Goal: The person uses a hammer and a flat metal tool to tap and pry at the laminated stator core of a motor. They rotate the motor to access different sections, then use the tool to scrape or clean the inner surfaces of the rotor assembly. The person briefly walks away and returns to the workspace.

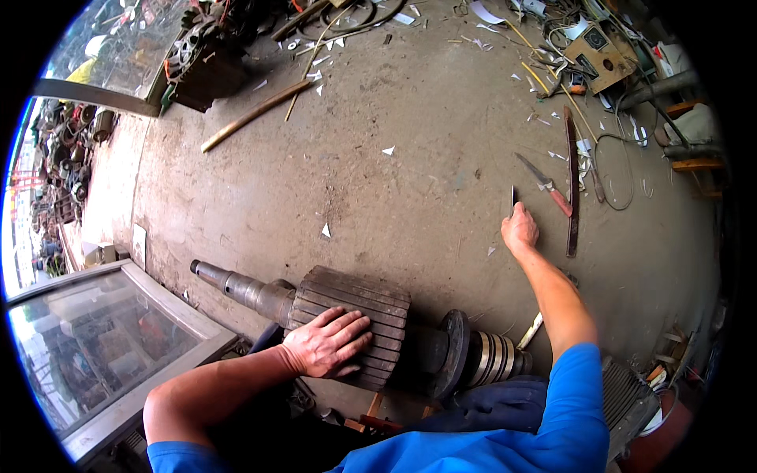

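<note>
Because its long slots run side by side around a thick drum, the dull brown rotor (382,319) looks ribbed and worn, with a stepped grey shaft (244,289) leaving it toward ten o'clock and, between three and four o'clock, a dark round flange (453,347) followed by shinier banded rings (493,359). It lies under the left hand (327,343), which rests spread on its seven o'clock side, palm down, fingers slightly parted toward two o'clock, not wrapped around it; most of the drum shows beyond the fingertips. Well apart at the rotor's two o'clock, the right hand (520,229) is closed around a thin dark tool (513,195) pointing to twelve, too small to identify. Near that fist, toward one o'clock, a red-handled knife (546,185) lies beside a long dark strip (572,185) on the concrete floor (441,205).
</note>
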### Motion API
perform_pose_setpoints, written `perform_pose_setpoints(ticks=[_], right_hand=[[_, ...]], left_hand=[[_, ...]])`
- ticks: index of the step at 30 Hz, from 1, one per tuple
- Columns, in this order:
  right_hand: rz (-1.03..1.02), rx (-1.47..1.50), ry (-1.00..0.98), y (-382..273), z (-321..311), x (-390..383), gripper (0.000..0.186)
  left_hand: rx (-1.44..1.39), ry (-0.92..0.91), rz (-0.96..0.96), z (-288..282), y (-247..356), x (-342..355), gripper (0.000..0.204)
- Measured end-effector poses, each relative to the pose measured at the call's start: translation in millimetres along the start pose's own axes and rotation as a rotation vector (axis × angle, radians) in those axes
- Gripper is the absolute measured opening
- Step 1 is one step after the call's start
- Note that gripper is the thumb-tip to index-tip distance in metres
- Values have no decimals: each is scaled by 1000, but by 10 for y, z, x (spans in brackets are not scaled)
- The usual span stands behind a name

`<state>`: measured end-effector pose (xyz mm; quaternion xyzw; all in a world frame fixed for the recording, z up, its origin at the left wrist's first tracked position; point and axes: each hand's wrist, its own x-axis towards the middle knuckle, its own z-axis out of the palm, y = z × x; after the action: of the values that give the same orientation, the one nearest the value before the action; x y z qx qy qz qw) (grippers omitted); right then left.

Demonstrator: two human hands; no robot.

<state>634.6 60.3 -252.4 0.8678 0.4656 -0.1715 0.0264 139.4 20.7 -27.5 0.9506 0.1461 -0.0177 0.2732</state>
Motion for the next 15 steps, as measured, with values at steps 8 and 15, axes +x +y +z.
perform_pose_setpoints(ticks=[8,15], right_hand=[[-109,61,-87,-1583,145,-235,39],[-479,211,-123,-3547,689,-568,31]], left_hand=[[-41,63,1,2,-115,-68,62],[-98,106,-6,118,-158,-113,58]])
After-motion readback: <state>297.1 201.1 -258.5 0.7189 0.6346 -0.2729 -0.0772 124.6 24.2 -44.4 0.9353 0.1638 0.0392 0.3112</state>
